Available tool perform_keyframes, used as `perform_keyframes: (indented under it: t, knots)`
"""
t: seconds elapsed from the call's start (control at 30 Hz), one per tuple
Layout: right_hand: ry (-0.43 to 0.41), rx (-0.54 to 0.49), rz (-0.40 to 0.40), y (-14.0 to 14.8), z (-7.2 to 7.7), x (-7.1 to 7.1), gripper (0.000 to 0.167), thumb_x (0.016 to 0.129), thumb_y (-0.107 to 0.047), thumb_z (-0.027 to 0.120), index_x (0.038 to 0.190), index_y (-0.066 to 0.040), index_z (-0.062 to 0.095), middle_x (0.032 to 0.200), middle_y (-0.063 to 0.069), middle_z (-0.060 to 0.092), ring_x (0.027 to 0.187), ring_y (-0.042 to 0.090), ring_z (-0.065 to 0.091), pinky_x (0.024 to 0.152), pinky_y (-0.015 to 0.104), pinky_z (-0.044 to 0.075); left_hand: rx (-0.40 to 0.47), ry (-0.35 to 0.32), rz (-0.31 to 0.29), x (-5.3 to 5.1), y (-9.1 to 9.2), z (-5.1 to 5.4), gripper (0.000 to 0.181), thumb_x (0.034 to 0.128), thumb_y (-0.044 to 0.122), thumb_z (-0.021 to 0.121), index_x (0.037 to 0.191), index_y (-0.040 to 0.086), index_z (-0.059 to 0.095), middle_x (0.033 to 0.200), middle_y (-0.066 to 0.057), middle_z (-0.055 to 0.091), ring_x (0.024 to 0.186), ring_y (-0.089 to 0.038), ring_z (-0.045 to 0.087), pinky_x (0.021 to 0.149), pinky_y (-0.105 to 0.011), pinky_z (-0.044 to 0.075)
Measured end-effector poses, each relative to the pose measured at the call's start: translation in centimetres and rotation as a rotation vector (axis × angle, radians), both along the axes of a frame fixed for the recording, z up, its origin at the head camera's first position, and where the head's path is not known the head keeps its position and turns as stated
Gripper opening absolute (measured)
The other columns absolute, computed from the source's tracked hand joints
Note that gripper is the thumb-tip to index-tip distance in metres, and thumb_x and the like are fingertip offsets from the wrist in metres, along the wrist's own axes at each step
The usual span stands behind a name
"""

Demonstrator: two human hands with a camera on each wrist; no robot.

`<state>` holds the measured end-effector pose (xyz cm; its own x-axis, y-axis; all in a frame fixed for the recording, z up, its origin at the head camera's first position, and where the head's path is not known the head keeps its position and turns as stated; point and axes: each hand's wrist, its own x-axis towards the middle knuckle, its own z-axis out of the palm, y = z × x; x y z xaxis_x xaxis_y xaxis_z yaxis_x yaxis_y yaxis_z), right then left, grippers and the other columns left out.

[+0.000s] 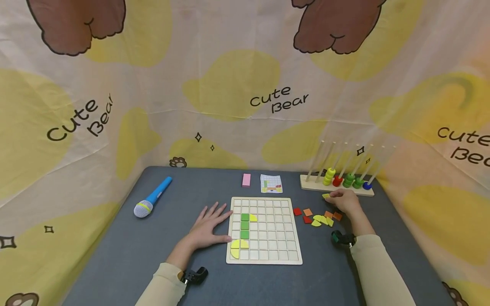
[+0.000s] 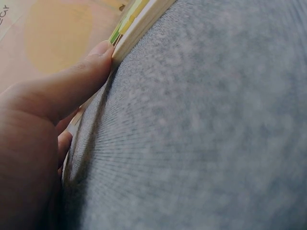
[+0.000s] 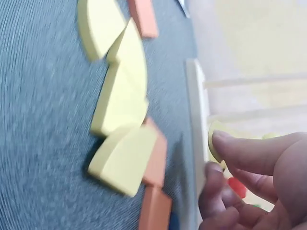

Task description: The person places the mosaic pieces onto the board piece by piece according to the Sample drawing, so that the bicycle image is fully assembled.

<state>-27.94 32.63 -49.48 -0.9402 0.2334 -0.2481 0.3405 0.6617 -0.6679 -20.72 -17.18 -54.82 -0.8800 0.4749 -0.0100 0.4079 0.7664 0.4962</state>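
Observation:
A wooden grid board [image 1: 268,233] lies flat on the table. Its left edge is touched by the spread fingers and thumb of my left hand [image 1: 206,229]; in the left wrist view, the thumb [image 2: 81,79] presses against the board's side. Green squares [image 1: 244,234] and several yellow rounded pieces [image 1: 235,253] sit in cells on the board's left part. To the right, my right hand [image 1: 346,202] pinches a yellow quarter-circle piece [image 3: 214,139] between thumb and fingers, above the loose pile. That pile holds yellow pieces [image 3: 124,160], orange pieces [image 1: 308,212] and red pieces [image 1: 297,211].
Behind the right hand stands a wooden peg rack [image 1: 306,182] with coloured beads [image 1: 337,181]. A printed pattern card [image 1: 271,184] and a pink block [image 1: 246,180] lie behind the board. A blue toy microphone [image 1: 153,197] rests at the left. Patterned cloth surrounds the table.

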Motion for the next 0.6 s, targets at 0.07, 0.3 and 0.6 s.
perform_keyframes:
  t: [0.07,0.3,0.6]
  knots:
    - [0.01,-0.008,0.027,-0.4,0.3,0.1,0.034,0.095,-0.021,0.072,0.118,0.003,0.065,0.108,0.022,0.066,0.087,0.028,0.061,0.07,0.032,0.05,0.001,0.002,0.0,0.0,0.0,-0.1,0.091,0.0834,0.07,0.066,0.159,0.031,0.033,0.169,0.0,0.02,0.158,-0.03,0.004,0.125,-0.059,0.0]
    - [0.08,-0.02,0.117,-2.4,1.1,0.9,0.033,0.098,-0.022,0.067,0.121,0.002,0.062,0.111,0.022,0.065,0.09,0.029,0.06,0.069,0.029,0.05,0.009,-0.001,-0.005,0.0,0.0,0.0,0.091,0.0837,0.069,0.066,0.159,0.031,0.033,0.169,-0.001,0.02,0.158,-0.03,0.004,0.124,-0.059,0.0]
    - [0.172,-0.044,0.18,-5.1,1.8,2.0,0.034,0.099,-0.026,0.066,0.124,-0.004,0.068,0.096,0.014,0.062,0.078,0.025,0.053,0.061,0.029,0.048,0.006,0.003,-0.004,0.1,0.0,0.0,0.092,0.0833,0.07,0.066,0.159,0.031,0.033,0.169,-0.001,0.02,0.158,-0.03,0.004,0.124,-0.059,0.0]
